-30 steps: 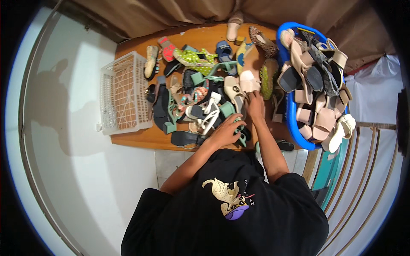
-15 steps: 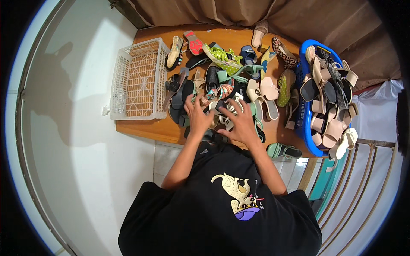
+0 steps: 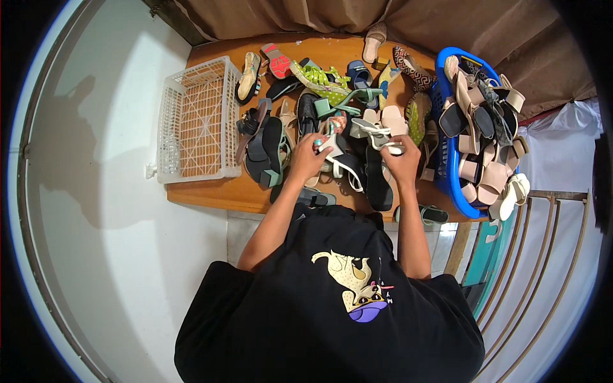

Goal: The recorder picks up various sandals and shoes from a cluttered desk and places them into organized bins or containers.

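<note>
My left hand [image 3: 308, 157] is closed on a sandal with white straps [image 3: 331, 147] near the front of the table. To the right, my right hand [image 3: 403, 159] grips another white strappy sandal [image 3: 377, 133] by one end. A dark sole [image 3: 378, 185] lies between the hands, nearer to the right one. Beside my left hand rests a black sandal with a green heel [image 3: 271, 143]. Beyond my hands, a sage-green heeled sandal [image 3: 345, 102] and a green polka-dot wedge [image 3: 325, 89] sit in the heap. My fingers hide parts of both white sandals.
A white plastic crate [image 3: 234, 121] stands on the left of the wooden table [image 3: 211, 199]. On the right, a blue basket [image 3: 452, 182] is heaped with beige and black sandals. Brown curtain [image 3: 319, 16] hangs behind. Another green sandal [image 3: 434, 214] lies at the front right edge.
Both hands, spread over the heap before, have closed on white sandals and moved apart, the right hand further right. The view has shifted slightly.
</note>
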